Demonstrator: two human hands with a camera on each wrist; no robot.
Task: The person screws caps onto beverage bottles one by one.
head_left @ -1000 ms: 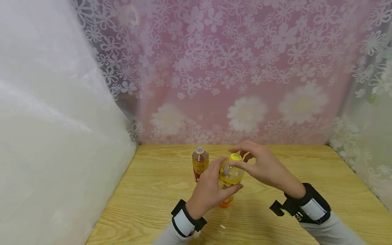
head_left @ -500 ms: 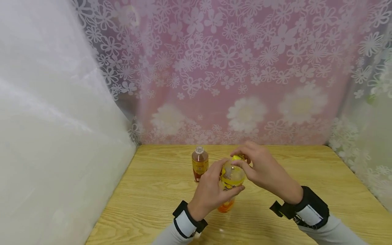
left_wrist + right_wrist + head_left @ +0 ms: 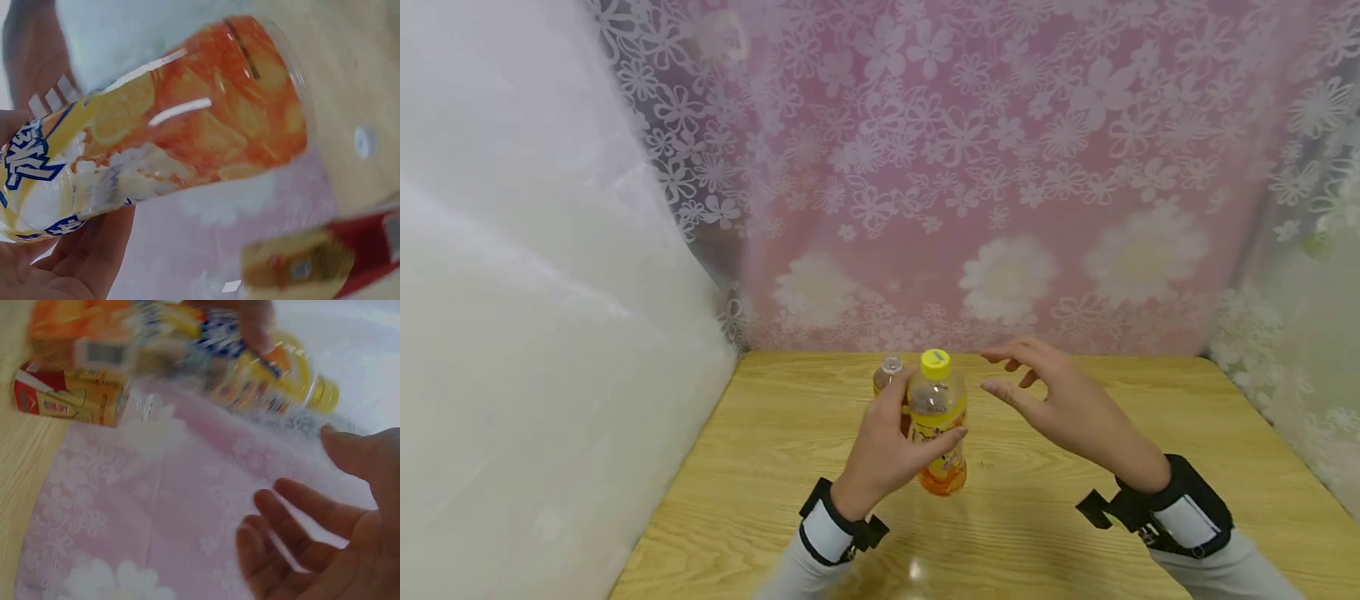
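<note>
We see the yellow-capped bottle (image 3: 936, 408) gripped by the left hand (image 3: 880, 447), seemingly above the desk (image 3: 767, 450); right of that bottle, the right hand (image 3: 1063, 398) is apart, fingers loosely spread. Just beyond it stands a second bottle (image 3: 887, 378): we judge a careless swing could topple this, a slackened one-handed hold drop the first.

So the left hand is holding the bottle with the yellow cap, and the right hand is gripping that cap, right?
Not quite: the right hand isn't gripping the yellow cap. The head view shows a gap between them. The left hand does hold the bottle.
</note>
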